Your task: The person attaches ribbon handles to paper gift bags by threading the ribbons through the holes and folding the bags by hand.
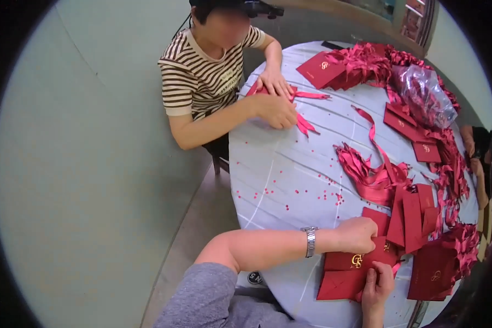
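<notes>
On the pale tabletop (257, 158) lies a red bag (339, 277); the left hand (357, 235) is clenched over it, contents hidden; the right hand (378, 283) touches it, grip unclear. Keeping it flat should help.

Soft even light, black fisheye rim

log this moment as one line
left hand: curled over red bag; right hand: on same bag; nearby: red ribbons; across: co-worker's hands

Rightward from the left hand (357, 234), the way is blocked by stacked red envelopes (411, 218); leftward, passage is left over the dot-strewn table (257, 176).
</notes>
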A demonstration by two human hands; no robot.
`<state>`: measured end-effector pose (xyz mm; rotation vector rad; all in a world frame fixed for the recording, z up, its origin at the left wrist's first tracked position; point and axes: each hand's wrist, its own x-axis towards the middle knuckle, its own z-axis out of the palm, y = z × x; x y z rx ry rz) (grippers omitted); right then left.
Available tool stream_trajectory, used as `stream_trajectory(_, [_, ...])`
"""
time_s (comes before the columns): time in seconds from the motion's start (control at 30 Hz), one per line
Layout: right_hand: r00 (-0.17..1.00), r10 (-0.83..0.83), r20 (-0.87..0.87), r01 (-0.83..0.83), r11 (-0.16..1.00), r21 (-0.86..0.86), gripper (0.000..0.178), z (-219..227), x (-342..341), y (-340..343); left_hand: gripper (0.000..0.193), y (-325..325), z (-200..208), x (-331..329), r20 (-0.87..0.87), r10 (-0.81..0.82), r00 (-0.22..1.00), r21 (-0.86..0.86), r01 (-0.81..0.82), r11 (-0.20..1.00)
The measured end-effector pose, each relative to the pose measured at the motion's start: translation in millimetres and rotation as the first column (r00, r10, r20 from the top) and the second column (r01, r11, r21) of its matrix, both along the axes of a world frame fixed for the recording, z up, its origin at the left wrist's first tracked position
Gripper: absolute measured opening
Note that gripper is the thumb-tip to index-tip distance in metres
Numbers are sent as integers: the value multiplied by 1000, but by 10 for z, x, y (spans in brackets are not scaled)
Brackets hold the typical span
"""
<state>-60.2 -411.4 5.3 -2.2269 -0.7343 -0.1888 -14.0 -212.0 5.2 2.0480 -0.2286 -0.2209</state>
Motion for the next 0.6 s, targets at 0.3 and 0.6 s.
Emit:
stream_trajectory(0.3, [999, -20, 32, 19, 1000, 9, 11, 39, -23, 27, 24, -16, -7, -17, 3, 1, 1000, -46, 0, 999])
stream_trajectory(0.6, [999, -30, 11, 30, 999, 21, 11, 39, 12, 47, 25, 40, 47, 13, -22, -2, 1000, -8, 2, 1000])
